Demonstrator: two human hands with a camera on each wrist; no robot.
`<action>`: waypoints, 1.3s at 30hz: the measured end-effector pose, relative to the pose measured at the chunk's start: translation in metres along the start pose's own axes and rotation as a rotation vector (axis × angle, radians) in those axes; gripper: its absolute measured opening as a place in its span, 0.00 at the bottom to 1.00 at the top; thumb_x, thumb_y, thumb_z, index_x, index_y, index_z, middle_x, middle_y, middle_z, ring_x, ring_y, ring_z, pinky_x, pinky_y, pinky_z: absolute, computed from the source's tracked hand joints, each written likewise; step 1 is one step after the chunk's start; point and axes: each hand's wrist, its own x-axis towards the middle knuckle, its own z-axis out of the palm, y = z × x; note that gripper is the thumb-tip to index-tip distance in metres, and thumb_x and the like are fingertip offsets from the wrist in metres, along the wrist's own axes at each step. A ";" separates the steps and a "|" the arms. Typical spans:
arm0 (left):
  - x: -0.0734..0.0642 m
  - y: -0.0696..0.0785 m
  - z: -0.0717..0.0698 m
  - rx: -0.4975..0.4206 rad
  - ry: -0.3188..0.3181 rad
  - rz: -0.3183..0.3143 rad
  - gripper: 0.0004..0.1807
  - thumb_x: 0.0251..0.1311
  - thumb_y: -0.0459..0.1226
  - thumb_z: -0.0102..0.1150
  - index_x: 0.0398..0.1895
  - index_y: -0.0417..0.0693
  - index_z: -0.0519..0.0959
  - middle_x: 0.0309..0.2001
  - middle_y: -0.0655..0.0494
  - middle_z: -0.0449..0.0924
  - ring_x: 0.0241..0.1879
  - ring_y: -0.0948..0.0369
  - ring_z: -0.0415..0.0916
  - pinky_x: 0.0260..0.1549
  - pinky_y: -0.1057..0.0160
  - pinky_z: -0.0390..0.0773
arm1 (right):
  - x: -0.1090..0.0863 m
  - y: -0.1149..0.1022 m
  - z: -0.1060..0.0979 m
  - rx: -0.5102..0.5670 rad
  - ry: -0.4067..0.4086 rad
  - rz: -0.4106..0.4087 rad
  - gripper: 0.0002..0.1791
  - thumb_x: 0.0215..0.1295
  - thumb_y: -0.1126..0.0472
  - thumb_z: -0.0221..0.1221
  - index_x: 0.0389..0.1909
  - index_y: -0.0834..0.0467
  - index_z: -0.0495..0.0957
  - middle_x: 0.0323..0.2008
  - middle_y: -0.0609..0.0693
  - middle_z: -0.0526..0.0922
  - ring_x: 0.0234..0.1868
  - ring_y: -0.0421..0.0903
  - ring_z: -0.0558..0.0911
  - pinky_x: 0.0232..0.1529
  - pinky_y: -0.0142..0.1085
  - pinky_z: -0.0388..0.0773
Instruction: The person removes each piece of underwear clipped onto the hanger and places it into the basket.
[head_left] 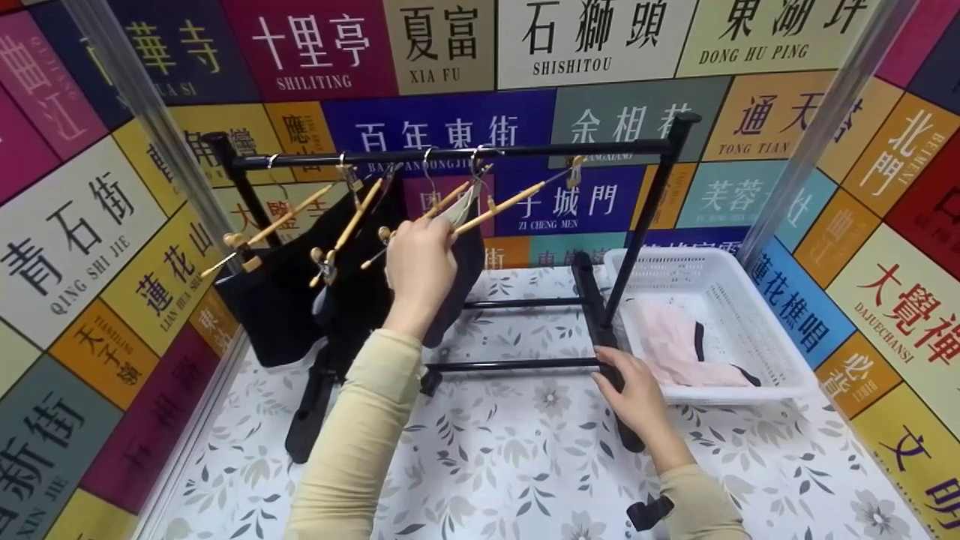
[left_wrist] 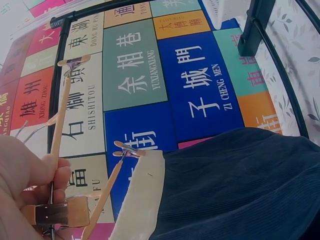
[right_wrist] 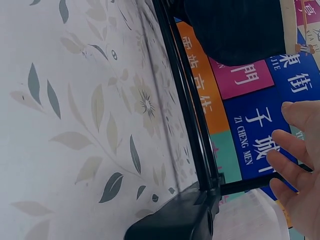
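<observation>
My left hand (head_left: 421, 259) grips one end of a wooden clip hanger (head_left: 506, 206), which hangs at the rail of a black metal rack (head_left: 450, 153). In the left wrist view, the fingers curl round this hanger (left_wrist: 62, 112), and no garment shows in its clips. Beside it, another clip hanger (left_wrist: 106, 197) bears a dark blue ribbed garment (left_wrist: 235, 185) with a cream waistband. My right hand (head_left: 634, 394) is by the rack's right foot (head_left: 589, 289). Its fingers are extended in the right wrist view, apart from the rack there.
Black garments (head_left: 274, 307) hang from clip hangers on the rack's left side. At right, a white plastic basket (head_left: 784, 352) holds a pink garment with dark trim (head_left: 667, 337). Leaf-patterned cloth (head_left: 517, 457) covers the table, with printed panels (head_left: 442, 120) behind.
</observation>
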 end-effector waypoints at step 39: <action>0.015 -0.001 0.020 0.160 -0.088 -0.033 0.04 0.51 0.27 0.58 0.25 0.43 0.81 0.31 0.47 0.84 0.32 0.45 0.78 0.32 0.46 0.73 | 0.032 -0.019 0.016 0.037 -0.047 -0.038 0.25 0.59 0.66 0.68 0.58 0.60 0.77 0.49 0.54 0.84 0.50 0.55 0.81 0.54 0.49 0.73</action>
